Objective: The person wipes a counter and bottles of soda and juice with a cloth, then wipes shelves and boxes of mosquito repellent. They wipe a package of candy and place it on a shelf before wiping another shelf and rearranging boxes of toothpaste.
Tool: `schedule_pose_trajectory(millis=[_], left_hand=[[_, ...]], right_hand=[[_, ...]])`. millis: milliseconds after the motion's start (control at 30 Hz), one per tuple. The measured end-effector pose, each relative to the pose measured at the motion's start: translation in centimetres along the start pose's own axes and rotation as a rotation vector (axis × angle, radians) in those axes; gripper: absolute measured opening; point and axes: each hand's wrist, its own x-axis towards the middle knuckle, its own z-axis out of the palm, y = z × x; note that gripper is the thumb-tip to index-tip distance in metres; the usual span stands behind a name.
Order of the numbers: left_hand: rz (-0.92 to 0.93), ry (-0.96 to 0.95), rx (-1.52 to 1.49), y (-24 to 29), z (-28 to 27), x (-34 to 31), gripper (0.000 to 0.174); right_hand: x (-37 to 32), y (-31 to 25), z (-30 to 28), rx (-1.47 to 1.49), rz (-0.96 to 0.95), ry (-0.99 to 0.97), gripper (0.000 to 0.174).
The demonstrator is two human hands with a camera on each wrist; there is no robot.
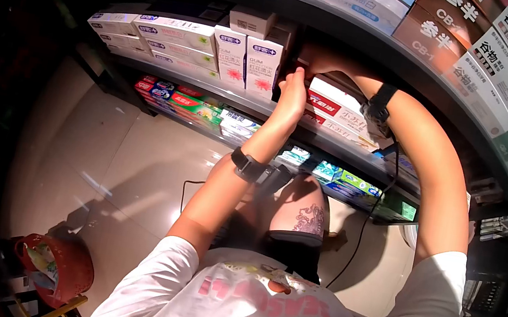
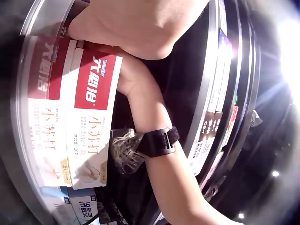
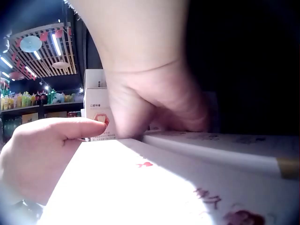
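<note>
Red-and-white toothpaste boxes [image 1: 332,109] [image 2: 93,117] lie stacked on the middle shelf, their white top [image 3: 117,178] close up in the right wrist view. My left hand [image 1: 293,96] [image 2: 136,26] [image 3: 42,152] is at the left end of this stack, its thumb straight beside the box edge and its other fingers hidden. My right hand [image 1: 329,62] [image 3: 157,96] reaches from above into the shelf behind the left hand, its fingers pointing down at the box tops. Its fingertips are hidden, so any grip cannot be told.
Upright white boxes [image 1: 262,68] stand left of the hands, beside stacked flat ones [image 1: 176,39]. The upper shelf edge [image 1: 331,26] passes over the right hand. More boxes [image 1: 240,122] fill the lower shelf. A red bucket [image 1: 78,267] stands on the floor at lower left.
</note>
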Motion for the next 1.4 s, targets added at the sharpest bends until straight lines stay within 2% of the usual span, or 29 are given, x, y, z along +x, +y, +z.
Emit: schedule_pose_trajectory(millis=[67, 100, 167, 200, 300, 367, 400, 433, 500, 533, 567, 633, 667, 833, 900, 933, 967, 1033, 1067, 1100, 1167, 1233, 1400], left_hand=[[0.041, 0.05, 0.15, 1.4, 0.1, -1.3, 0.058], [0.06, 0.064, 0.252, 2.3, 0.1, -2.3, 0.058], [0.151, 0.0, 0.299, 1.8, -0.2, -2.2, 0.058], [0.182, 0.031, 0.308, 2.0, 0.0, -2.2, 0.058], [0.306, 0.049, 0.383, 2.3, -0.1, -2.1, 0.054], [0.244, -0.02, 0.328, 1.5, -0.7, -0.2, 0.051], [0.361, 0.003, 0.352, 0.7, -0.8, -0.1, 0.051], [0.295, 0.009, 0.35, 1.3, -0.8, -0.6, 0.048], [0.515, -0.028, 0.56, 1.4, -1.1, -1.3, 0.045], [0.342, -0.048, 0.495, 1.7, -0.9, -1.4, 0.04], [0.336, -0.051, 0.491, 1.5, -0.8, -1.5, 0.04], [0.636, -0.057, 0.619, 1.0, -0.6, -2.1, 0.043], [0.545, -0.066, 0.627, 1.9, -0.6, -2.5, 0.041], [0.37, -0.043, 0.46, 2.8, -1.5, -1.8, 0.041], [0.475, -0.106, 0.495, 3.3, -1.9, -2.3, 0.053], [0.372, -0.095, 0.409, 3.7, -1.8, -2.5, 0.057], [0.372, -0.091, 0.408, 3.2, -1.7, -2.0, 0.057], [0.253, -0.075, 0.387, 1.7, -1.1, -0.4, 0.061], [0.337, -0.03, 0.35, 1.8, -0.8, -0.7, 0.065], [0.334, -0.032, 0.348, 1.6, -0.5, -0.1, 0.065], [0.279, -0.072, 0.292, 1.2, 0.1, 1.4, 0.068], [0.017, -0.089, 0.247, 1.2, 0.7, 2.1, 0.072], [-0.033, -0.101, 0.354, 0.6, 1.2, 4.0, 0.084]], right_hand=[[1.0, 1.0, 0.2, 0.279, 0.134, -0.293, 0.059], [0.3, 0.7, -0.6, 0.278, 0.127, -0.283, 0.059], [-2.0, 0.4, -2.2, 0.642, 0.163, -0.179, 0.05], [-2.1, 1.2, -2.6, 0.546, 0.236, -0.212, 0.058], [-3.4, 3.9, -2.3, 0.484, 0.313, -0.126, 0.059], [-4.3, 5.4, -1.9, 0.468, 0.338, -0.079, 0.059], [-4.9, 6.0, -1.6, 0.463, 0.347, -0.054, 0.059], [-5.5, 6.0, -1.0, 0.468, 0.354, -0.03, 0.06], [-5.9, 6.6, -0.5, 0.461, 0.362, -0.001, 0.06], [-6.0, 6.6, -0.1, 0.463, 0.369, 0.011, 0.061], [-6.0, 6.8, 0.0, 0.458, 0.369, 0.018, 0.061], [-6.1, 7.0, 0.5, 0.457, 0.37, 0.026, 0.061], [-6.1, 7.1, 0.6, 0.454, 0.373, 0.031, 0.062], [-5.8, 7.0, 1.1, 0.445, 0.368, 0.043, 0.063], [-5.6, 6.9, 1.2, 0.444, 0.367, 0.043, 0.063], [-5.4, 6.8, 1.2, 0.442, 0.364, 0.043, 0.064], [-5.3, 6.6, 1.2, 0.442, 0.363, 0.042, 0.064], [-5.1, 6.6, 1.2, 0.437, 0.355, 0.04, 0.065], [-5.0, 6.5, 1.2, 0.437, 0.355, 0.038, 0.065], [-5.1, 6.4, 1.1, 0.436, 0.357, 0.038, 0.065], [-5.0, 6.5, 1.1, 0.432, 0.355, 0.029, 0.066], [-5.1, 6.4, 1.1, 0.429, 0.35, 0.031, 0.066], [-5.4, 6.6, 1.2, 0.412, 0.352, 0.048, 0.068]])
